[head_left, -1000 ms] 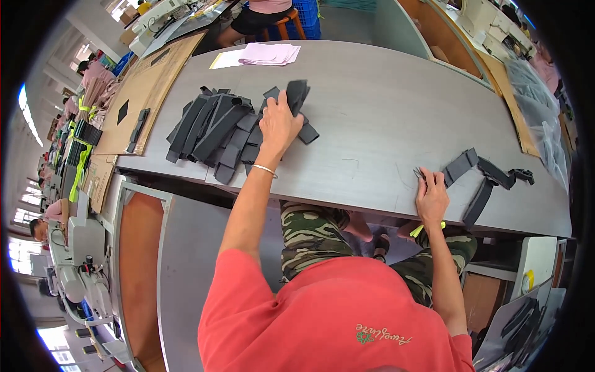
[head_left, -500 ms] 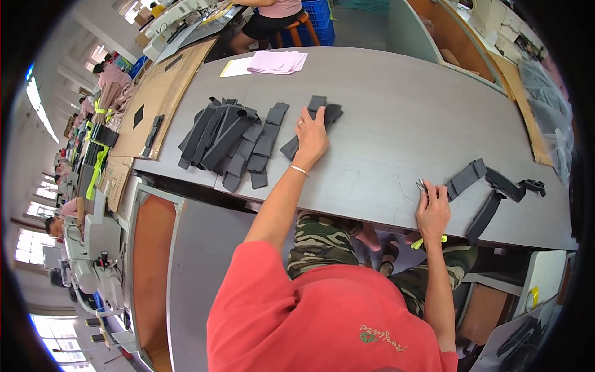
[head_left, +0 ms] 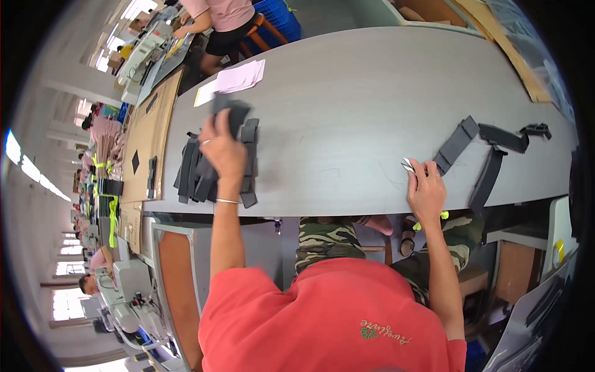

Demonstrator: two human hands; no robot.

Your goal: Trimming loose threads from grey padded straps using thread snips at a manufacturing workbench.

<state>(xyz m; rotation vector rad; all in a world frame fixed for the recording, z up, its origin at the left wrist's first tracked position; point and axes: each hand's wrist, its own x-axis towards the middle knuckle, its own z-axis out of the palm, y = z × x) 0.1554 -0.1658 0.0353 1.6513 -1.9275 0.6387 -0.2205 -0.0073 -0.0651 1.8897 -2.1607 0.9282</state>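
At the left of the table, my left hand (head_left: 224, 154) is closed on a dark grey fabric strip (head_left: 234, 113), smeared by motion. Beneath and around it lies a pile of similar dark grey strips (head_left: 187, 177), partly hidden by the hand. My right hand (head_left: 427, 192) rests near the table's front edge, fingers bent round small thread snips (head_left: 407, 165) whose pointed metal tips stick out. Beside its fingertips a folded grey strip (head_left: 457, 144) begins a run of strips reaching right. Whether the right fingers touch that strip I cannot tell.
Pink and pale yellow paper sheets (head_left: 240, 75) lie on the grey table (head_left: 347, 99) at the far left. Cardboard (head_left: 162, 105) borders its left side. A co-worker in pink (head_left: 229, 15) sits beyond. Plastic sheeting (head_left: 527, 37) hangs at the far right.
My left hand has carried the grey strip leftward from mid-table to above the pile. My right hand still holds the snips near the right-hand strips. The whole view has shifted somewhat.
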